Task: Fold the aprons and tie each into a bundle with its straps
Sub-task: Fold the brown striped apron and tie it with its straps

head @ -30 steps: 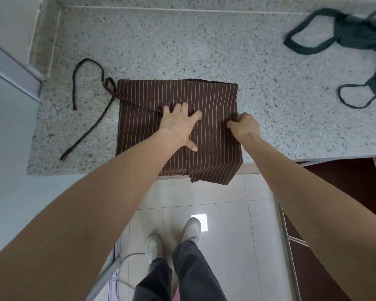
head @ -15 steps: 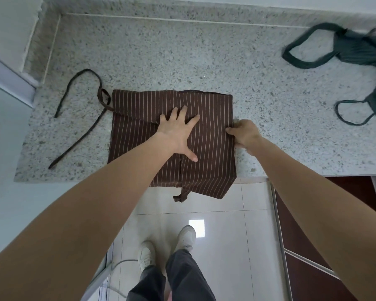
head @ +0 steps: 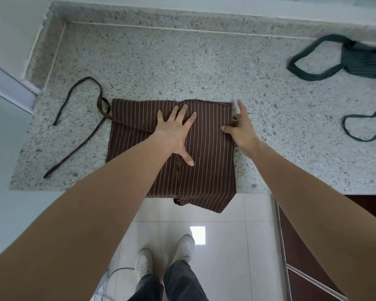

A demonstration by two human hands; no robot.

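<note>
1. Now, the brown striped apron point(head: 206, 153) is seen folded into a rough square on the speckled stone counter point(head: 182, 68), near its front edge, with the lower right corner hanging over that edge.
2. Down the middle of the folded cloth a seam or fold line is visible, and a small dark tab pokes out below the hem.
3. The left hand point(head: 177, 132) is laid flat on the centre of the apron, fingers spread wide and straight, thumb stretched toward the person; nothing is gripped.
4. The right hand point(head: 240, 127) is placed at the apron's right edge, thumb resting on the cloth, forefinger extended along the edge; whether the other fingers are tucked under the fold cannot be told.
5. The apron's straps point(head: 83, 118) are trailed out to the left across the counter, one looped, one running diagonally toward the front edge, untied.
6. Well apart, at the far right of the counter, a dark green apron point(head: 367, 64) is seen crumpled, its loops lying loose.
7. Below the counter, pale floor tiles point(head: 226, 213) and the person's white shoes point(head: 165, 255) are in view.
</note>
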